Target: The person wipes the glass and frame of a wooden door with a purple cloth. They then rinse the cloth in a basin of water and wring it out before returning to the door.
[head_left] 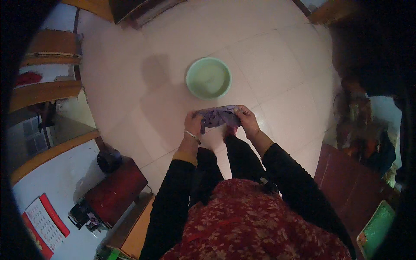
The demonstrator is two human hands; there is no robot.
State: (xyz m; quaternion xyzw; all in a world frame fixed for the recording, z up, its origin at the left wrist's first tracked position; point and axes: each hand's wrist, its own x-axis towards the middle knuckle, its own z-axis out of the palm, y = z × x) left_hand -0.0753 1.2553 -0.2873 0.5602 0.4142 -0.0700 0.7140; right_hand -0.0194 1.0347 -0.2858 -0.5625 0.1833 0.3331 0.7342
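A dark purple-grey patterned cloth [216, 117] is stretched between my two hands, at about the height of my knees in the picture. My left hand [193, 122], with a bracelet at the wrist, is closed on the cloth's left end. The right end is pinched in my right hand [246, 118], thumb on top. Just beyond the cloth, a light green basin [209, 78] stands on the floor and holds what looks like water. The cloth is apart from the basin.
Pale tiles cover the floor [268, 65]. To the left are a dark red cabinet [116, 190], wooden shelves [47, 92] and a wall calendar [45, 225]. On the right stands a reddish-brown piece of furniture [346, 184] beside a green-topped item [376, 229].
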